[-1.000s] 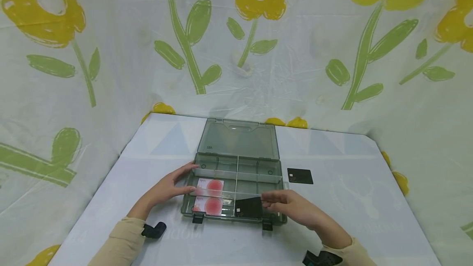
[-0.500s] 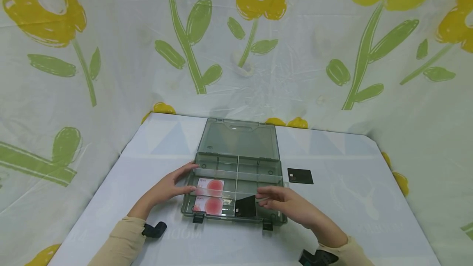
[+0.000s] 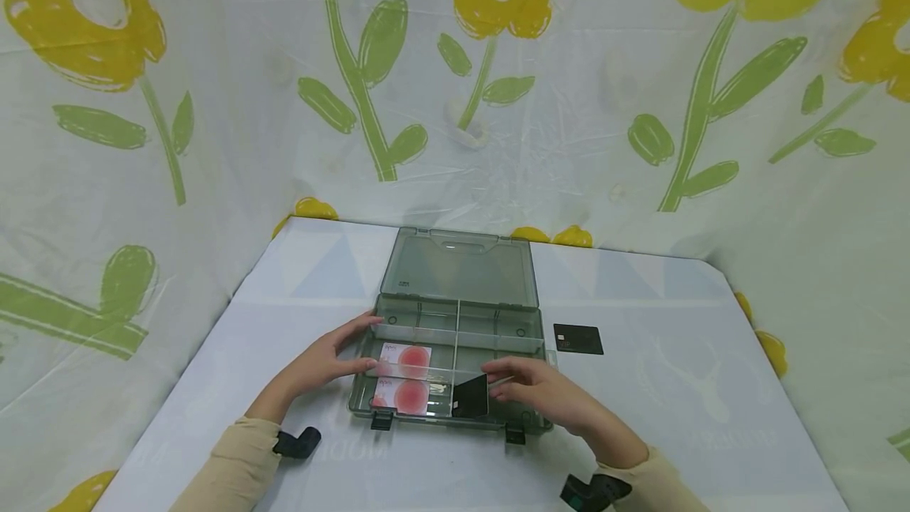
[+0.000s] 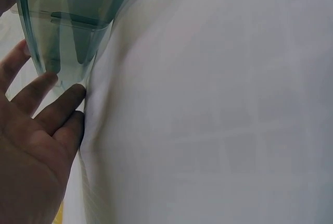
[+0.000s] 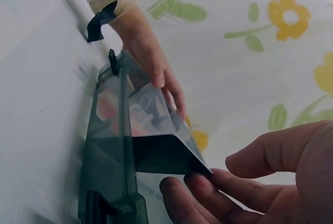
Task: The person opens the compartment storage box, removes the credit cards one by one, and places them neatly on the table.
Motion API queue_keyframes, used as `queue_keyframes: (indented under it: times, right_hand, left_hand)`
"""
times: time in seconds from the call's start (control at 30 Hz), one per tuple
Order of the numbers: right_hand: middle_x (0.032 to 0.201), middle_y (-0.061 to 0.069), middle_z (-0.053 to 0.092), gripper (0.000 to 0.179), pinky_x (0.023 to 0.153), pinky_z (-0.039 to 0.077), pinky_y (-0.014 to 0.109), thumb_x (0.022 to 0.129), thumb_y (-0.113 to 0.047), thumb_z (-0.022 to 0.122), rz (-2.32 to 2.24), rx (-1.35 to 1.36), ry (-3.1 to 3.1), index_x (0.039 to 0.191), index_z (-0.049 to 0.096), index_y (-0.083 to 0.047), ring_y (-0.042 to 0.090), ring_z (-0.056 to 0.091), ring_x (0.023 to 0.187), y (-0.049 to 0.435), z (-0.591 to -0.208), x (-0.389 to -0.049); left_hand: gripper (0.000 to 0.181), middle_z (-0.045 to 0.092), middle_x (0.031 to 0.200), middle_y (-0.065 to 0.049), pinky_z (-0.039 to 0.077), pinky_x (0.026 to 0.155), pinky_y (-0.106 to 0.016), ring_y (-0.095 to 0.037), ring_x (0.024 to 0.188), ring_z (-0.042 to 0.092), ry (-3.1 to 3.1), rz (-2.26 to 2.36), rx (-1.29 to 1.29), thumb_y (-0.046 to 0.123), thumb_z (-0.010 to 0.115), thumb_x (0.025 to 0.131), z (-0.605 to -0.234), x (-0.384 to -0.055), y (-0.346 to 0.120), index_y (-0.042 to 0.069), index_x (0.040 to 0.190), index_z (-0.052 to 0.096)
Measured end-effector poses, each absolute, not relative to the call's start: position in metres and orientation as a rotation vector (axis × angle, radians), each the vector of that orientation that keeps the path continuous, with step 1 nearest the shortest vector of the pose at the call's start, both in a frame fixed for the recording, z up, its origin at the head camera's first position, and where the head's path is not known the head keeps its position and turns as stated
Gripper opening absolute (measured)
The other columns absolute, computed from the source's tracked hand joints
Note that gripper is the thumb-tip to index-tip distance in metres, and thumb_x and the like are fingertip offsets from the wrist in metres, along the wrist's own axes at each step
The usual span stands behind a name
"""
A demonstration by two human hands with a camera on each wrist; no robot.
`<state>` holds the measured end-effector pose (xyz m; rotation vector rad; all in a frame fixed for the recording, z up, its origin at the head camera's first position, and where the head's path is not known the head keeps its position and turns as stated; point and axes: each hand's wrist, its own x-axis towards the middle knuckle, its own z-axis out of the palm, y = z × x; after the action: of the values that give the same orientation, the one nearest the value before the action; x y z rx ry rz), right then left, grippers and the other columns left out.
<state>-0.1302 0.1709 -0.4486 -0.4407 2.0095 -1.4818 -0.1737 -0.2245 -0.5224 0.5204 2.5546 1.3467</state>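
Black card (image 3: 471,399) leaning in box (image 3: 483,320), five o'clock.
Right hand (image 3: 543,392), loosely spread, touching its edge; left hand (image 3: 329,356), spread, touching box at nine.

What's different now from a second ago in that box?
The right hand has moved leftward, and the black chip card at its fingertips, inside the organizer box, has tipped up on its right side. The left hand still rests at the box's left edge. The two pink-and-white cards and the other black card, outside, haven't moved.
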Motion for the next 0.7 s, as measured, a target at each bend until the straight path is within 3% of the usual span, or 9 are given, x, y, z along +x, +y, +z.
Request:
queue_keyframes:
  times: [0.17,0.47,0.7]
  right_hand:
    - [0.134,0.019,0.059,0.040,0.095,0.056,0.047,0.105,-0.014,0.056,-1.465,-0.438,2.052,0.140,0.055,0.004,0.028,0.067,0.108,0.166,-0.454,-0.131]
    - [0.109,0.015,0.072,0.045,0.081,0.058,0.037,0.099,-0.018,0.067,-1.461,-0.424,2.077,0.138,0.056,0.002,0.023,0.069,0.086,0.156,-0.459,-0.129]
    - [0.115,0.016,0.070,0.049,0.081,0.060,0.042,0.096,-0.014,0.070,-1.504,-0.393,2.035,0.139,0.053,0.003,0.027,0.071,0.092,0.153,-0.463,-0.126]
  left_hand:
    - [0.070,0.030,0.165,-0.013,0.026,0.116,-0.067,-0.042,0.150,0.028,2.554,1.348,0.526,0.039,0.078,0.090,-0.523,-0.174,-0.225,0.027,0.152,0.048]
    - [0.069,0.029,0.165,-0.015,0.026,0.118,-0.061,-0.041,0.149,0.030,2.521,1.396,0.537,0.034,0.078,0.090,-0.521,-0.173,-0.224,0.024,0.151,0.048]
    - [0.069,0.029,0.165,-0.015,0.026,0.118,-0.061,-0.041,0.150,0.029,2.522,1.394,0.539,0.033,0.079,0.090,-0.521,-0.173,-0.224,0.022,0.151,0.048]
